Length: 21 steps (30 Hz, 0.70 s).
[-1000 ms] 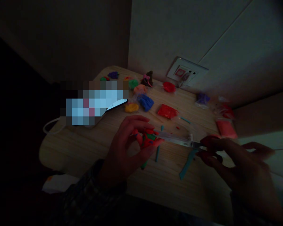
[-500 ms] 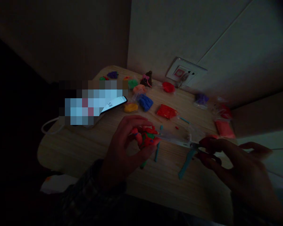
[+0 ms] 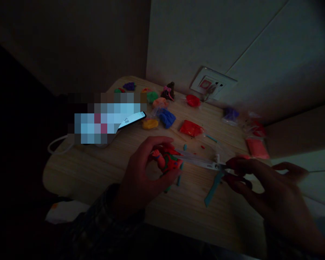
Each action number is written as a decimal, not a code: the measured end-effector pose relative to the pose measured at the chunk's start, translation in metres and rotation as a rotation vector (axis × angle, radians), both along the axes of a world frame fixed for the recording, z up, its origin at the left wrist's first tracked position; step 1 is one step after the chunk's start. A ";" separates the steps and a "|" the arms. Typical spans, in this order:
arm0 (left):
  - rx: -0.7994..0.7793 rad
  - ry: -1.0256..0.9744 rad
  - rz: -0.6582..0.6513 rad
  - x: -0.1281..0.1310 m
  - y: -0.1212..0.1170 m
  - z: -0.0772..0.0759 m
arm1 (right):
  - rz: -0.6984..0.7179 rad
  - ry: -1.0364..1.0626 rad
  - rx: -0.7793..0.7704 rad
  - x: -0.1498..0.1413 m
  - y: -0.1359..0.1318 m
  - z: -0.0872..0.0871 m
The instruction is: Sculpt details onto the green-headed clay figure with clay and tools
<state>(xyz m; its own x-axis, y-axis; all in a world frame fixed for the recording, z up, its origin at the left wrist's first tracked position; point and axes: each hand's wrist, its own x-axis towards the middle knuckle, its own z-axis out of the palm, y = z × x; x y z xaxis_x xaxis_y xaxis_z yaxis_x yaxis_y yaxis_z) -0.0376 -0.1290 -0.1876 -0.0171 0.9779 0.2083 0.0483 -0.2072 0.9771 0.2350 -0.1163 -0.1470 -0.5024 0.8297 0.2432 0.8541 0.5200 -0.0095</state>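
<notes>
In dim light my left hand [image 3: 144,173] pinches a small red clay figure [image 3: 169,160] with green and blue bits, held just above a wooden table [image 3: 97,169]. My right hand [image 3: 262,187] grips the handles of a pair of scissors [image 3: 206,164], whose blades reach left and touch the figure. A teal clay strip [image 3: 212,189] lies on the table under the scissors. Two shorter teal pieces [image 3: 180,177] lie beside the figure.
A lit phone [image 3: 131,120] lies at the left with a white cable [image 3: 55,144]. Several clay lumps dot the back: blue [image 3: 167,117], yellow [image 3: 150,124], red [image 3: 191,128], purple [image 3: 230,113]. A wall socket [image 3: 212,83] sits behind; a pink clay pack [image 3: 257,148] lies right.
The scissor blades have slid slightly further left into the clay figure, and my left fingers have shifted their hold on it. Nothing else has moved.
</notes>
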 end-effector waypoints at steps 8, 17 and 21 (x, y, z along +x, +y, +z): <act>0.022 0.006 -0.004 0.000 0.001 0.001 | -0.014 -0.013 0.005 0.001 -0.001 0.000; 0.039 0.007 -0.001 -0.001 0.000 0.000 | -0.049 -0.019 0.010 0.003 -0.001 -0.001; 0.045 0.034 0.014 -0.001 0.001 0.001 | -0.034 0.015 -0.026 0.004 -0.001 0.000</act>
<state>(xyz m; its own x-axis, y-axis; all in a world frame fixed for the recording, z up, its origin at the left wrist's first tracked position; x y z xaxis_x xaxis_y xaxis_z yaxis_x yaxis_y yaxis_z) -0.0382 -0.1285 -0.1867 -0.0229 0.9672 0.2531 0.0843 -0.2504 0.9645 0.2393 -0.1173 -0.1475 -0.4705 0.8523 0.2283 0.8709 0.4902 -0.0352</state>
